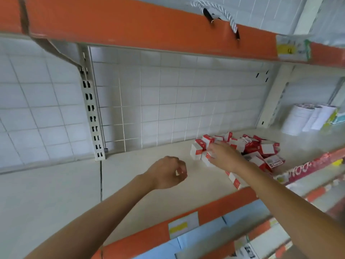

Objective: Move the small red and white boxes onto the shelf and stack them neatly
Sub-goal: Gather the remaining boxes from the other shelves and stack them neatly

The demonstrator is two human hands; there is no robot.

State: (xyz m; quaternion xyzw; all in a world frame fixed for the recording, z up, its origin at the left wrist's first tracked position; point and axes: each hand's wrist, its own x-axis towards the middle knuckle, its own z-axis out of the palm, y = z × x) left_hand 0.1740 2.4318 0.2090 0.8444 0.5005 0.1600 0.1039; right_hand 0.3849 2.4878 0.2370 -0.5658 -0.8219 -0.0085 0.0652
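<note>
We're in a shop: orange-edged shelf [130, 187] with price label [182, 226] below, wire grid back panel [168, 94] behind it.

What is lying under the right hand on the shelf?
Under the right hand lie small red and white boxes, at the left edge of a loose pile on the shelf. The palm covers some boxes, so whether the fingers grip one cannot be seen.

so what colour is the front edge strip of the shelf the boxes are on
Orange, on the shelf's front edge strip, with a pale label stuck on it; the head view shows it.
</note>
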